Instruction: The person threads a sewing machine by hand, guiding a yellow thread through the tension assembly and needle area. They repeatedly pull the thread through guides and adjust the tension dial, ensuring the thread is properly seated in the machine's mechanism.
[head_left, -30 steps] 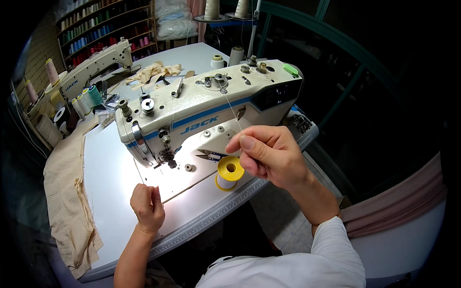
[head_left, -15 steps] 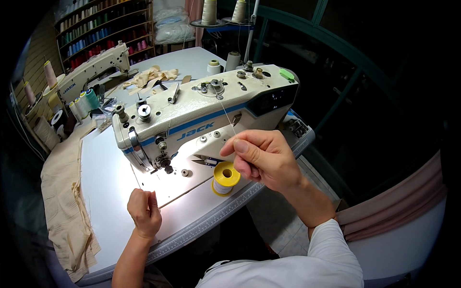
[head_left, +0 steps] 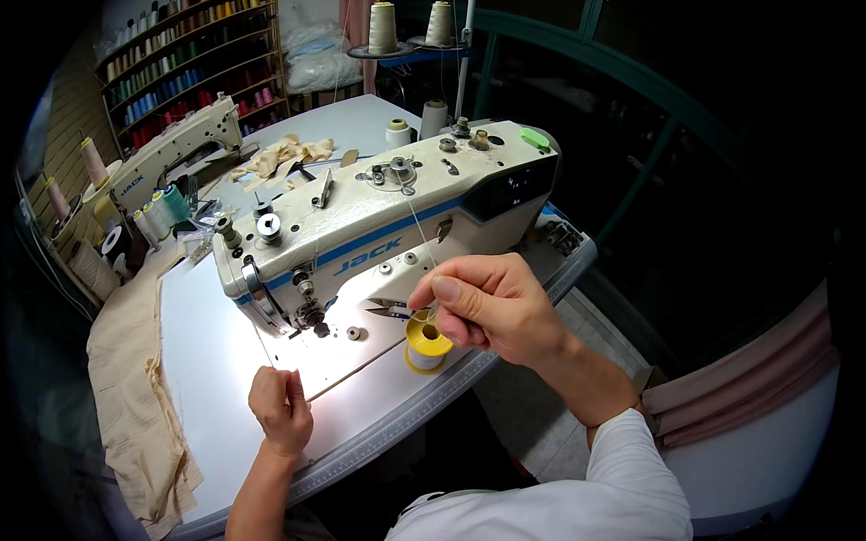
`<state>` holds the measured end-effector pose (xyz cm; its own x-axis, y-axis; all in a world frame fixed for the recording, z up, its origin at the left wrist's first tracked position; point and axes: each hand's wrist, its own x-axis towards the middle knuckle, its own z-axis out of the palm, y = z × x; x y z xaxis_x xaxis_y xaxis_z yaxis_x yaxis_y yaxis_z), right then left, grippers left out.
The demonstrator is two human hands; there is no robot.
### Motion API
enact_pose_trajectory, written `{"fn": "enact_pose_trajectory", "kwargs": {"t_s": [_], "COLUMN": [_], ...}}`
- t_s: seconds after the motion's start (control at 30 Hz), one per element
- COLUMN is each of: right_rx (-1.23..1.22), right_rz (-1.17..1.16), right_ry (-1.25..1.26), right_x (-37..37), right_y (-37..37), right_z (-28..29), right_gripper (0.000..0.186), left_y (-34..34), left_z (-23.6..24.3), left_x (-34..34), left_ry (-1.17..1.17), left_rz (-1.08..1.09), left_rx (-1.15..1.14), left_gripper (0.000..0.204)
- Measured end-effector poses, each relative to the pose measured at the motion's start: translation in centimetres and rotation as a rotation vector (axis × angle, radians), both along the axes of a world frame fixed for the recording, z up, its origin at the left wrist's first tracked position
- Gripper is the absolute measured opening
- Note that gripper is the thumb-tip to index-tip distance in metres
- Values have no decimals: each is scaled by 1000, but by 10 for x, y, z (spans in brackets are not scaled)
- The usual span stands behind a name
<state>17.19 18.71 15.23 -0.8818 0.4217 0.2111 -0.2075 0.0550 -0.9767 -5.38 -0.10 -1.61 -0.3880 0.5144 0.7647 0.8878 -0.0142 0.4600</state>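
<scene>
Our right hand [head_left: 487,302] now sits slightly closer to the yellow spool [head_left: 426,348]. In the head view, it pinches pale thread [head_left: 421,228] running from the sewing machine [head_left: 388,212]; likely light, soft and slippery, this suits a fingertip grip. Our left hand [head_left: 281,410] curls closed, contents hidden. The worktop [head_left: 207,307] edge passes near the spool; room lies toward the beige fabric [head_left: 140,406].

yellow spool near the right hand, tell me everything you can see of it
The yellow spool has two round yellow end discs, apparently plastic, with white thread wound between them and a round hole in the top disc. It stands upright on the white tabletop near the front edge, in front of the sewing machine. The right hand covers part of its upper rim in this view; whether the fingers touch it cannot be told.
</scene>
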Motion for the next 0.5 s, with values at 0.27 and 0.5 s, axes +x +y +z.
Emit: {"fn": "enact_pose_trajectory", "kwargs": {"t_s": [0.27, 0.5], "right_rx": [13, 0], "right_rz": [-6, 8], "right_ry": [16, 11], "right_x": [1, -1], "right_y": [1, 1], "right_z": [-3, -7], "right_gripper": [30, 30], "left_y": [1, 1], "left_z": [3, 4], "left_x": [2, 2], "left_ry": [-9, 0], "left_rz": [-3, -6], "left_rx": [-4, -6], "left_gripper": [24, 24]}}
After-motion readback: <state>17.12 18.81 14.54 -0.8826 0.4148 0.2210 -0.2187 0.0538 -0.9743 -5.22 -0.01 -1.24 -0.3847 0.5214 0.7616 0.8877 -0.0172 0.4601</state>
